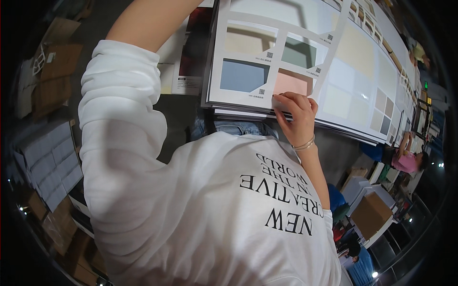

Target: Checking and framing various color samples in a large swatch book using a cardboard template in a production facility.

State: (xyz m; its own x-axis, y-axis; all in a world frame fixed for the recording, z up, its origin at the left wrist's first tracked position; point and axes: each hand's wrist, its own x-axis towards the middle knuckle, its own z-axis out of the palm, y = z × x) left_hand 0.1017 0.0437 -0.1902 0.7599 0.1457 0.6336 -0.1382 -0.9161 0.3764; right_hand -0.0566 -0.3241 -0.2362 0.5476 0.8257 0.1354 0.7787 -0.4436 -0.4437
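A white swatch page (243, 97) with cut-out windows lies in front of me, on a stack of boards. Through its windows show a blue swatch (244, 75), a grey-green one (299, 52), a beige one (248, 40) and a pink one (291, 82). My right hand (296, 113), a thin bracelet at its wrist, is at the page's near edge beside the pink window. Its fingers are bent and closed on that edge, with the thumb low against it. My left arm (143, 24) reaches up past the top of the picture, so the left hand is out of sight.
To the right lies a large board with pale and grey swatches (350, 81). Printed sheets (191, 71) sit left of the stack. Cardboard boxes (57, 71) and paper stacks (52, 157) stand at far left. A person in pink (405, 161) is at far right.
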